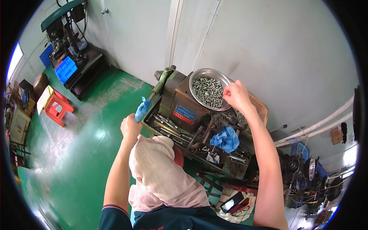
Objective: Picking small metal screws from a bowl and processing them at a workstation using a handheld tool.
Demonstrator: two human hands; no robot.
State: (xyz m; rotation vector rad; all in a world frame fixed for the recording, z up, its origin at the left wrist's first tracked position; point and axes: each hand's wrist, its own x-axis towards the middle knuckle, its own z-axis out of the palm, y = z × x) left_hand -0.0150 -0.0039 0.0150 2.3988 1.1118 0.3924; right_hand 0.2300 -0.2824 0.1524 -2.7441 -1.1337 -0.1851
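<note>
My left hand (131,126) is closed round the end of a machine lever (156,90), whose grip is wrapped in a blue covering (142,109). The lever slants up to a green pivot on the bench machine (177,100). On top of the machine sits a round steel bowl (196,73) holding many small metal cylindrical parts (208,92). My right hand (236,94) is at the bowl's right rim, fingertips pinched together over the parts. Whatever is between those fingertips is too small or hidden to make out.
Rods and tools (168,126) lie in a tray before the machine. A crumpled blue cloth (225,139) and wrenches (237,158) rest nearby. A wicker basket (260,107) stands behind my right wrist. At left are a red stool (57,107) and a drill press (65,34).
</note>
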